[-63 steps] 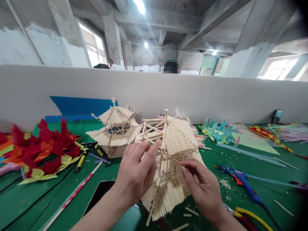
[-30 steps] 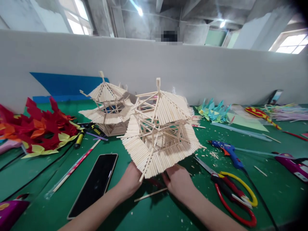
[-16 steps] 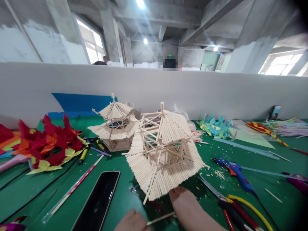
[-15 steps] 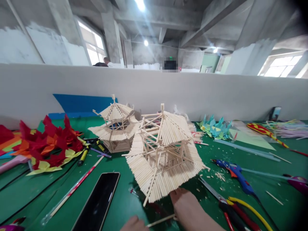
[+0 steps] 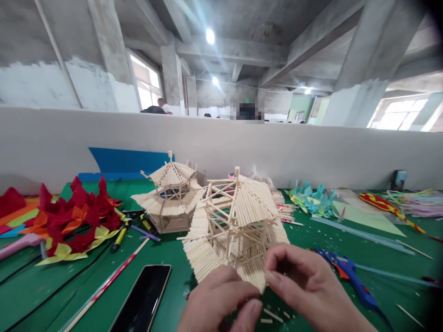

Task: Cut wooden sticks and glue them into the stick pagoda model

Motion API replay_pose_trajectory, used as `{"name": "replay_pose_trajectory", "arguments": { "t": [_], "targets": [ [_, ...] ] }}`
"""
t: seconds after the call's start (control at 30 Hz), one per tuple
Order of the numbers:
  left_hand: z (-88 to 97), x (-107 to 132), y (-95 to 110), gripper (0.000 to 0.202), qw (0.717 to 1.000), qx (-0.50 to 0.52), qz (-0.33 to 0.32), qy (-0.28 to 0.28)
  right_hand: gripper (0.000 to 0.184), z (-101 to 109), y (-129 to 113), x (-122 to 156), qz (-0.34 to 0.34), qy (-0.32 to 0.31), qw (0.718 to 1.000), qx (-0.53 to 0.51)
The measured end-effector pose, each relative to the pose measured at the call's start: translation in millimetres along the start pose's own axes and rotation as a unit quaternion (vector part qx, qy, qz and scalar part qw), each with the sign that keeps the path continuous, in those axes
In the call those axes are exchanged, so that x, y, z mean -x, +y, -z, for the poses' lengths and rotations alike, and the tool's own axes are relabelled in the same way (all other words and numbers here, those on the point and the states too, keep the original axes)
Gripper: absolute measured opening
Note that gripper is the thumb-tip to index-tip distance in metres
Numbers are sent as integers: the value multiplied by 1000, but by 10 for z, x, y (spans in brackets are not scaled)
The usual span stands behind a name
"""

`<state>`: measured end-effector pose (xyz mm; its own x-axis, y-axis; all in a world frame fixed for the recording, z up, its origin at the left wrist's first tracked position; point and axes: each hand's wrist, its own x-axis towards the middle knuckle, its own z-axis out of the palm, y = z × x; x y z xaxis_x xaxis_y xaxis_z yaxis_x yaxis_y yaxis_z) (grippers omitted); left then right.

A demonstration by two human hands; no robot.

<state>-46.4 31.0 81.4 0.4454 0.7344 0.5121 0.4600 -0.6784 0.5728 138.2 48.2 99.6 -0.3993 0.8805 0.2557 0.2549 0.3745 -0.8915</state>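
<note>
A pavilion model [image 5: 242, 226] of thin wooden sticks stands before me, its upper roof partly bare frame on the left. In front of its lower roof, my left hand [image 5: 221, 299] is curled, thumb and fingers close together. My right hand [image 5: 308, 281] is just to the right, thumb and forefinger pinched near the lower roof's front edge. Anything between the fingers of either hand is too small or hidden to make out. Short stick pieces [image 5: 273, 315] lie on the green table beneath the hands. Behind to the left is a second stick pavilion [image 5: 169, 193], its upper roof covered.
A phone [image 5: 141, 299] and a wrapped stick [image 5: 114, 276] lie at left, beside red paper flowers [image 5: 79, 212]. To the right are a blue glue gun [image 5: 349, 267], glue sticks [image 5: 363, 233] and a teal paper flower [image 5: 311, 198]. A white partition [image 5: 221, 143] runs behind.
Both hands have risen from the table edge to the model's front. The stick seen between them earlier no longer shows whole. The view has tilted up; the pliers are out of sight.
</note>
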Motion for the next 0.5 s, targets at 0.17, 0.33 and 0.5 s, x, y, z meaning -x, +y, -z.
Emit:
{"name": "replay_pose_trajectory", "arguments": {
  "t": [0.17, 0.33, 0.5],
  "targets": [
    [74, -250, 152, 22, 959, 185, 213, -5, 12, -38, -85, -257, 21, -22, 997, -74],
    [88, -305, 73, 12, 897, 340, 280, 35, 13, -51, -70, -333, 21, -31, 999, -39],
    [83, -359, -40, 17, 843, 423, 326, 69, 22, -27, -7, -352, 127, 47, 987, 86]
  ]
}}
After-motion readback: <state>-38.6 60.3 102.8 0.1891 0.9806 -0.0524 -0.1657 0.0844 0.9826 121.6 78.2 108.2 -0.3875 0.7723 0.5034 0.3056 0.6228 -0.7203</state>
